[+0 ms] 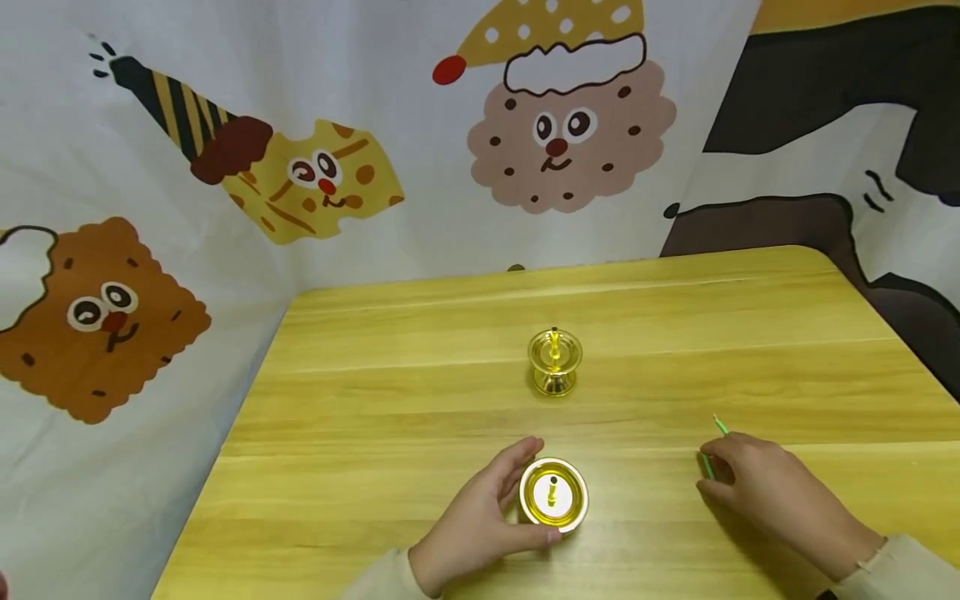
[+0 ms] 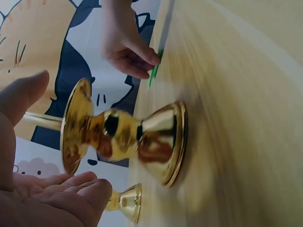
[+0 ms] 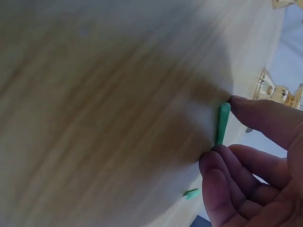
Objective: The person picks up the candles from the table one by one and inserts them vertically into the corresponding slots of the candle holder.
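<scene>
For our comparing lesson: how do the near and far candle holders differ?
The left hand curves around the near candle holder; no hand touches the far candle holder. In the head view, the near candle holder looks larger than the far candle holder. Both are gold and upright.

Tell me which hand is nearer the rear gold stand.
Left. The left hand is by the front gold stand, a short way on the near side of the rear gold stand; the right hand is farther off, to its right and nearer the person.
</scene>
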`<state>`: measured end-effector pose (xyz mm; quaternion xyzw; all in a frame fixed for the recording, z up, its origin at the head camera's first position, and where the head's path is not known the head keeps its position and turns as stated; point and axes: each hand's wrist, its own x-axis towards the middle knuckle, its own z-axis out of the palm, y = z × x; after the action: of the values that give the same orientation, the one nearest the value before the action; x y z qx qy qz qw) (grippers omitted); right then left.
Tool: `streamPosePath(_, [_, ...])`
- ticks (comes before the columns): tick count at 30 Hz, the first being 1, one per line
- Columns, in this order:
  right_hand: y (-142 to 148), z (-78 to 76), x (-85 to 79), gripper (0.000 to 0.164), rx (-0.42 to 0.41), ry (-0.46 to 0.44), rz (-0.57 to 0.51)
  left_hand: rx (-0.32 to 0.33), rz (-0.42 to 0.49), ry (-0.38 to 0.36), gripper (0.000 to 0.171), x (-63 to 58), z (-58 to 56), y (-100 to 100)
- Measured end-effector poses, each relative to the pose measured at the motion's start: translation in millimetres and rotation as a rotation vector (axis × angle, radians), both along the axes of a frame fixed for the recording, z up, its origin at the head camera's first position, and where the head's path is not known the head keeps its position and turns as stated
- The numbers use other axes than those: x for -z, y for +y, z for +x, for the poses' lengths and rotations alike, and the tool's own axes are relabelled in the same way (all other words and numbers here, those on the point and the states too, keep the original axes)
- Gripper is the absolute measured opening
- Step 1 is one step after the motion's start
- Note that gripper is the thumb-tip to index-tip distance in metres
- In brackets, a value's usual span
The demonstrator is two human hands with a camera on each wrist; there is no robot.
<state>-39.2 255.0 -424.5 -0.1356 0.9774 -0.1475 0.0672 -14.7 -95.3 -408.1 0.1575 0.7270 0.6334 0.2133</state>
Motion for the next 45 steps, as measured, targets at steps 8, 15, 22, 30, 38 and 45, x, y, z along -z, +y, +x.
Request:
streamPosePath(8, [-3.7, -5.4, 0.5, 0.036, -0.035, 0.0, 0.011, 0.001, -0.09, 0.034, 0.096, 8.3, -1.6, 9.4])
streamPosePath(15, [-6.2, -7.0, -1.9, 0.029, -0.044, -0.03, 0.067, -0.006, -0.141, 0.079, 0.091, 13.5, -0.8, 9.9])
streamPosePath(22, [-9.8, -1.9, -0.2, 0.026, -0.047, 0.073, 0.08, -0.002, -0.122, 0.113, 0.088, 17.7, -1.4, 10.2])
streamPosePath(30, [-31.2, 2.1, -14.8, 0.022, -0.087, 0.156, -0.12, -0.002, -0.113, 0.128, 0.089, 18.7, -2.8, 9.1])
streamPosePath(38, [-56.2, 8.9, -30.0, 0.033, -0.12, 0.257, -0.375, -0.001, -0.14, 0.104, 0.09, 16.9, -3.0, 8.8])
streamPosePath(45, [-75.5, 10.9, -44.6, 0.039, -0.16, 0.328, -0.557, -0.009, -0.154, 0.097, 0.091, 17.5, -3.6, 8.5])
